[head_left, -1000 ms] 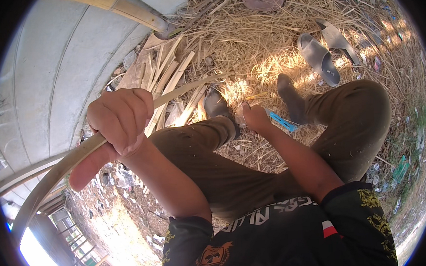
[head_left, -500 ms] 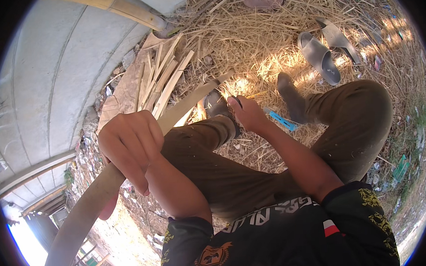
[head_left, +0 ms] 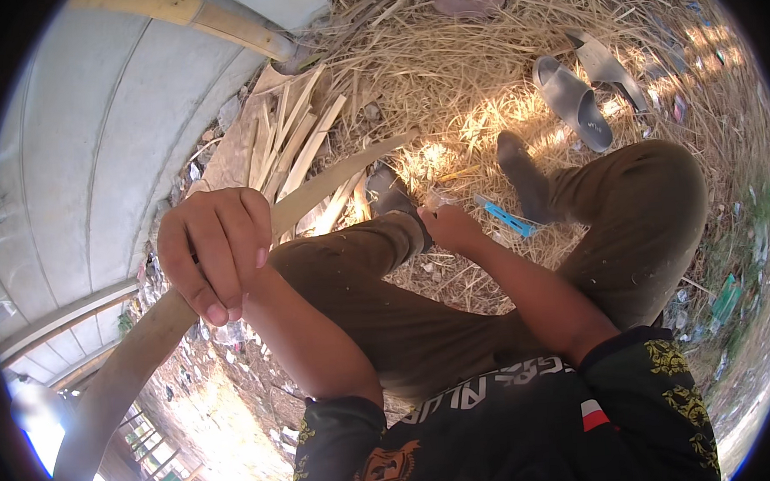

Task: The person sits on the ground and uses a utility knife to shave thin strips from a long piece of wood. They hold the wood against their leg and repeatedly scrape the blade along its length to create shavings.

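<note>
My left hand [head_left: 216, 249] is closed around a long, flat bamboo strip [head_left: 338, 178] that runs from the lower left up toward the straw. My right hand [head_left: 450, 227] reaches down past my left knee to the ground, fingers curled; what it holds is hidden. A blue-handled tool [head_left: 507, 218] lies on the straw just right of that hand. I sit with both legs in brown trousers [head_left: 636, 219] bent, feet in dark socks [head_left: 521, 177] on the straw.
Several split bamboo slats [head_left: 297, 136] lie piled beside a grey corrugated wall [head_left: 92, 143]. A pair of grey sandals [head_left: 582, 91] rests on the straw at the upper right. A thick bamboo pole [head_left: 217, 23] lies along the wall's top.
My left hand has slid along the strip and shifted right and down, pulling the strip's near end lower. My right hand dropped from beside the knee toward the ground.
</note>
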Tool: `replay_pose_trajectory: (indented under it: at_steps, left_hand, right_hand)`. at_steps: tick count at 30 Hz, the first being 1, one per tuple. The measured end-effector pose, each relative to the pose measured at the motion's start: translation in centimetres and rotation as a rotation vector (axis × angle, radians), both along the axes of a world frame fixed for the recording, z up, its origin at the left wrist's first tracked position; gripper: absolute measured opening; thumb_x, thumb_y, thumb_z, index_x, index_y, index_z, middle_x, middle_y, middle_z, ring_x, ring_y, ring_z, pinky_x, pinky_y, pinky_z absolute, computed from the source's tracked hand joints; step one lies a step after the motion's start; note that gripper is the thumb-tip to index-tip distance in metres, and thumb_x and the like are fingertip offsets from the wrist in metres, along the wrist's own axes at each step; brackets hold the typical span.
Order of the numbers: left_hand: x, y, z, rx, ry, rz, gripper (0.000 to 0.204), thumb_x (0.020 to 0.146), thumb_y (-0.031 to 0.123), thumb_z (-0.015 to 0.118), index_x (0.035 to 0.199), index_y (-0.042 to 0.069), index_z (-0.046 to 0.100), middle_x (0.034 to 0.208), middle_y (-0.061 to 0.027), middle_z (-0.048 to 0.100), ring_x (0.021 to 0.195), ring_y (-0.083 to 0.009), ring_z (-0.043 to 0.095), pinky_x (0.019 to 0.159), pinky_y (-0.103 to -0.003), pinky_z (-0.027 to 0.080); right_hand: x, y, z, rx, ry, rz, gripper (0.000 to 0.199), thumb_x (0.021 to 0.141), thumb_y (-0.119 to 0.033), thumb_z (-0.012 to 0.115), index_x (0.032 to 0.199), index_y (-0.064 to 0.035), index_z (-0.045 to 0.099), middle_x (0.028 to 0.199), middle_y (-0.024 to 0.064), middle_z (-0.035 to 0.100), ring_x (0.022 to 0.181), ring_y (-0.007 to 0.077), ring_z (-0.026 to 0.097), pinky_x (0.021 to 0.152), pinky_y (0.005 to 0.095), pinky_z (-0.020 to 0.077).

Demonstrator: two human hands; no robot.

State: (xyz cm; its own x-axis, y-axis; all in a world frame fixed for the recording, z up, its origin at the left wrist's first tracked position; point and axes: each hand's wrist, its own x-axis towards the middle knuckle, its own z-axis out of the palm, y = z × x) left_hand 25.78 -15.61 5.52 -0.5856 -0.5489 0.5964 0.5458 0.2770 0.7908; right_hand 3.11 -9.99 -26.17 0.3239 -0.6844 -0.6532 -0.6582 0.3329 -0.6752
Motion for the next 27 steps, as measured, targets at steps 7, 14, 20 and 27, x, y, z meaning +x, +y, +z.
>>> replay_pose_trajectory:
  at_steps: [7, 14, 20, 27]
  left_hand:
    - [3.2, 1.3, -0.9, 0.051, 0.125, 0.136, 0.036, 0.085, 0.01, 0.076, 0.051, 0.017, 0.066, 0.061, 0.0022, 0.071, 0.052, -0.0045, 0.053, 0.057, -0.022, 0.043]
    - [2.6, 0.1, -1.0, 0.0, 0.152, -0.09, 0.03, 0.08, 0.004, 0.074, 0.053, 0.016, 0.068, 0.057, 0.0014, 0.069, 0.045, -0.0032, 0.05, 0.046, -0.018, 0.038]
    - [1.8, 1.0, -1.3, 0.106, 0.308, 0.204, 0.042, 0.084, 0.005, 0.066, 0.046, 0.023, 0.058, 0.045, 0.0078, 0.057, 0.042, -0.0019, 0.047, 0.049, -0.019, 0.034]
    - [1.9, 2.1, -1.2, 0.21, 0.425, 0.474, 0.048, 0.087, 0.013, 0.068, 0.044, 0.025, 0.05, 0.043, 0.01, 0.047, 0.047, -0.0051, 0.045, 0.051, -0.022, 0.036]
  right_hand:
    - [1.3, -0.9, -0.2, 0.541, -0.297, -0.647, 0.066, 0.107, -0.053, 0.047, 0.091, 0.0086, 0.065, 0.062, 0.016, 0.06, 0.045, 0.0287, 0.061, 0.041, 0.0459, 0.046]
    - [1.4, -0.3, -0.6, 0.569, -0.274, -0.766, 0.067, 0.108, -0.054, 0.045, 0.09, 0.0068, 0.066, 0.067, 0.0186, 0.064, 0.054, 0.0348, 0.066, 0.049, 0.0489, 0.0511]
    - [1.3, -1.5, 0.5, -0.09, -0.119, -0.353, 0.064, 0.108, -0.055, 0.046, 0.097, 0.0036, 0.07, 0.092, 0.0282, 0.073, 0.09, 0.0467, 0.072, 0.086, 0.0561, 0.0545]
    - [1.1, -1.1, 3.7, -0.271, -0.17, -0.175, 0.064, 0.109, -0.054, 0.047, 0.093, 0.0052, 0.067, 0.086, 0.0288, 0.07, 0.085, 0.0475, 0.068, 0.082, 0.0547, 0.0527]
